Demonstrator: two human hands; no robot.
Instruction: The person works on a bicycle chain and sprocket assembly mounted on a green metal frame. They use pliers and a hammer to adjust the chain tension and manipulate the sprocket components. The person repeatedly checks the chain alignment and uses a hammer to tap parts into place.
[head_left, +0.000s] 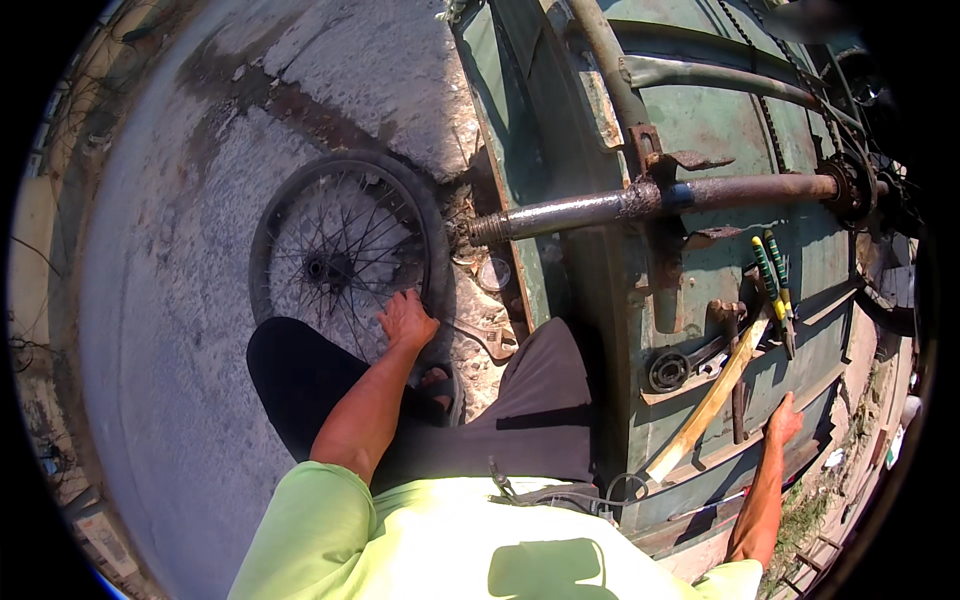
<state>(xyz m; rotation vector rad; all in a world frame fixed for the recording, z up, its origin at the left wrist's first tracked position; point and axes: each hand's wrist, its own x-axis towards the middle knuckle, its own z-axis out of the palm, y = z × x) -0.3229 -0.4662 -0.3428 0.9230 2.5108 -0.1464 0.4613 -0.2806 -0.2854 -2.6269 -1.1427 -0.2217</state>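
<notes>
My left hand [406,321] has bent fingers on the tyre of a black spoked wheel [365,166] lying flat on the concrete. An adjustable wrench [493,342] is just right of that hand. My right hand [783,420] grips the lower edge of a weathered green metal panel [745,410]. On the panel lie yellow-green pliers [778,278], a hammer [738,410], a wooden strip [700,420] and a black ring-ended tool [669,371]. Above them, a rusty greased axle [741,191] with a threaded end crosses the frame.
Cracked concrete [170,300] extends leftward. Metal tubes [720,75], a hanging chain [765,120] and a sprocket [848,195] occupy the upper right. A small round clear lid [494,273] lies by the panel. Rubble and weeds [800,530] border the lower right.
</notes>
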